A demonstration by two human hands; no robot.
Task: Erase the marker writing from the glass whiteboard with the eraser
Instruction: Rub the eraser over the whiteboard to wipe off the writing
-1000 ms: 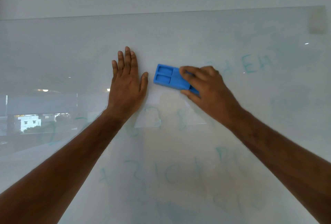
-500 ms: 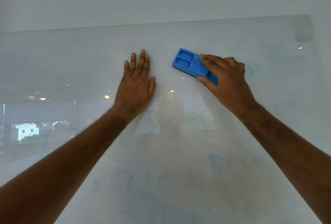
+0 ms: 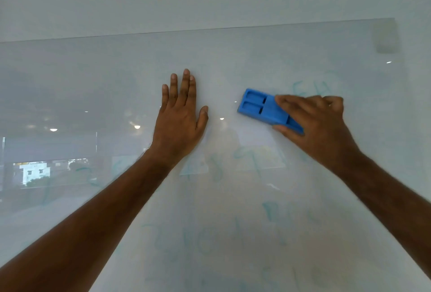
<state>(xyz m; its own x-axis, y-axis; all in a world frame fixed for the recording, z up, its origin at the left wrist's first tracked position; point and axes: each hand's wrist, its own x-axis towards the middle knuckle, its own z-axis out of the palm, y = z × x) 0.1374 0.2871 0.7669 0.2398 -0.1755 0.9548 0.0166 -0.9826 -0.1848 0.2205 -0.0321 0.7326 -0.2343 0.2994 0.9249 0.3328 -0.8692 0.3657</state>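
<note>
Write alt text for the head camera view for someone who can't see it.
A right hand presses a blue eraser on a glass whiteboard, beside faint teal writing. The left hand lies flat on the glass, apart from the eraser.

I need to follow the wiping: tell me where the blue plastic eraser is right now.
In the head view the blue plastic eraser lies pressed on the glass whiteboard, right of centre, in the grip of the right hand, apart from the flat left hand.
</note>
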